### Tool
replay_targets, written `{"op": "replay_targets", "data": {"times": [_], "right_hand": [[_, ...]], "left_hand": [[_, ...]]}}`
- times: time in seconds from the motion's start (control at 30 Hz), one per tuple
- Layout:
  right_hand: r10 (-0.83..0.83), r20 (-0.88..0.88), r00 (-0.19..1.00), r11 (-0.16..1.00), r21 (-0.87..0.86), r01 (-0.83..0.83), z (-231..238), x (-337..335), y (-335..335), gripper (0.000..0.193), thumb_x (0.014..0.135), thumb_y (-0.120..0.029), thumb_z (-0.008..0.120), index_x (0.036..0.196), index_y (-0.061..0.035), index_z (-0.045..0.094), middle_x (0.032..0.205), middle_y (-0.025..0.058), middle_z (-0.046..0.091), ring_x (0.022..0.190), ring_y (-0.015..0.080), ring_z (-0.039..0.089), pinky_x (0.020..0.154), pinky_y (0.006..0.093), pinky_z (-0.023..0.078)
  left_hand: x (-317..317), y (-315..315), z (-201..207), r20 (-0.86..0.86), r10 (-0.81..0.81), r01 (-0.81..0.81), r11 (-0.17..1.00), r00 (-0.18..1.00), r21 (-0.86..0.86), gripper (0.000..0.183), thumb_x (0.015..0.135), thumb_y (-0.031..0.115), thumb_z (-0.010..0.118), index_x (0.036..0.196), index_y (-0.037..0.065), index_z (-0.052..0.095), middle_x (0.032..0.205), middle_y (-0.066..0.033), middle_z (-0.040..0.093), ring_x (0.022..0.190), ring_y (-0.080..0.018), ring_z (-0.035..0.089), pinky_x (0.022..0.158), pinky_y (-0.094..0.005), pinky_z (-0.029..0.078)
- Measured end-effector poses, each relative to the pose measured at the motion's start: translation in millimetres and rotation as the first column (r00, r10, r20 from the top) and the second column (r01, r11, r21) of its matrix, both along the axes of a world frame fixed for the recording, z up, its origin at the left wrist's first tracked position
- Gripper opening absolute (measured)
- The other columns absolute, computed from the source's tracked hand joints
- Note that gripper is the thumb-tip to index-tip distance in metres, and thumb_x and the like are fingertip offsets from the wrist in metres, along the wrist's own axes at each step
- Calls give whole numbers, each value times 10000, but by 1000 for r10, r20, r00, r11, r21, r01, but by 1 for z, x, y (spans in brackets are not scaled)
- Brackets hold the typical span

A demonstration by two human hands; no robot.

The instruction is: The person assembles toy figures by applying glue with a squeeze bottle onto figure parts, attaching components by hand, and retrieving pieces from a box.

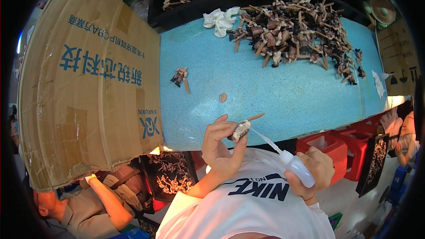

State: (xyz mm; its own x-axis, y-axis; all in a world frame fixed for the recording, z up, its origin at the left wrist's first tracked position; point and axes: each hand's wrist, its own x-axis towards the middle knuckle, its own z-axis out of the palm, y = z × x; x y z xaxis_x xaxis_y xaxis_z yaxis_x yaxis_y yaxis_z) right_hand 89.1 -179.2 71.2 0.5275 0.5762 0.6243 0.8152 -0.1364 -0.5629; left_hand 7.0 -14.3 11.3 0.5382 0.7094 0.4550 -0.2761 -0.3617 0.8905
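Between the fingertips of my left hand is a small figurine with a whitish upper side and a thin brown stick jutting to the right. My right hand grips a translucent white squeeze bottle, tilted up and left. Its long thin nozzle points at the figurine, the tip at or very near it; whether they touch I cannot tell. Just beyond my left hand, a small tan oval piece lies on the blue work surface. Farther left lies another figurine beside a brown stick.
A large heap of figurines covers the far right, beside a crumpled white cloth. Black trays stand behind. A tall cardboard sheet borders the left. Red stools are at right; a person is at lower left.
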Motion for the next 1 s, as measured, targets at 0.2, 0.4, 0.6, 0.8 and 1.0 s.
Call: {"op": "replay_targets", "data": {"times": [0.2, 0.4, 0.6, 0.8, 1.0], "right_hand": [[11, -15, 1000, 1000, 12, -11, -1, -2, -3, 394, 638, -256, 793, 817, 20, 577, 532, 54, 444, 395, 175, 426, 355, 259, 300], [71, -18, 997, 995, 68, -70, -3, -3, -1, 398, 686, -287, 711, 799, 66, 565, 546, 109, 526, 385, 191, 426, 366, 282, 334], [91, -28, 995, 994, 58, -89, -6, -5, 5, 397, 696, -291, 714, 797, 65, 571, 523, 93, 502, 381, 189, 421, 366, 282, 336], [65, -9, 998, 997, 30, -65, -4, -5, 4, 410, 691, -304, 717, 785, 69, 574, 516, 90, 488, 381, 194, 421, 374, 281, 344], [45, -3, 999, 998, 35, -44, -5, -4, -1, 403, 684, -289, 711, 796, 71, 568, 550, 116, 522, 389, 203, 431, 377, 286, 353]], "left_hand": [[-1, 1, 1, 1, -6, 6, 1000, 1000, -11, 300, 645, -59, 688, 904, 28, 566, 867, -104, 638, 811, -186, 589, 900, -453, 411], [-1, -1, 1, -4, -3, 3, 1000, 1000, -19, 286, 651, -50, 690, 899, 27, 570, 864, -101, 638, 813, -185, 588, 905, -454, 404], [-2, -1, -1, 0, -4, 4, 1000, 1000, -13, 286, 650, -44, 693, 900, 25, 572, 863, -100, 639, 813, -183, 588, 903, -457, 406], [-2, -1, -2, -4, -1, 1, 1000, 1000, -17, 284, 652, -44, 693, 899, 25, 570, 857, -99, 636, 808, -184, 589, 910, -462, 402], [-3, -1, -2, 9, -30, 30, 998, 1000, -63, 291, 667, -52, 682, 920, 25, 561, 878, -106, 618, 816, -184, 577, 930, -466, 387]]}}
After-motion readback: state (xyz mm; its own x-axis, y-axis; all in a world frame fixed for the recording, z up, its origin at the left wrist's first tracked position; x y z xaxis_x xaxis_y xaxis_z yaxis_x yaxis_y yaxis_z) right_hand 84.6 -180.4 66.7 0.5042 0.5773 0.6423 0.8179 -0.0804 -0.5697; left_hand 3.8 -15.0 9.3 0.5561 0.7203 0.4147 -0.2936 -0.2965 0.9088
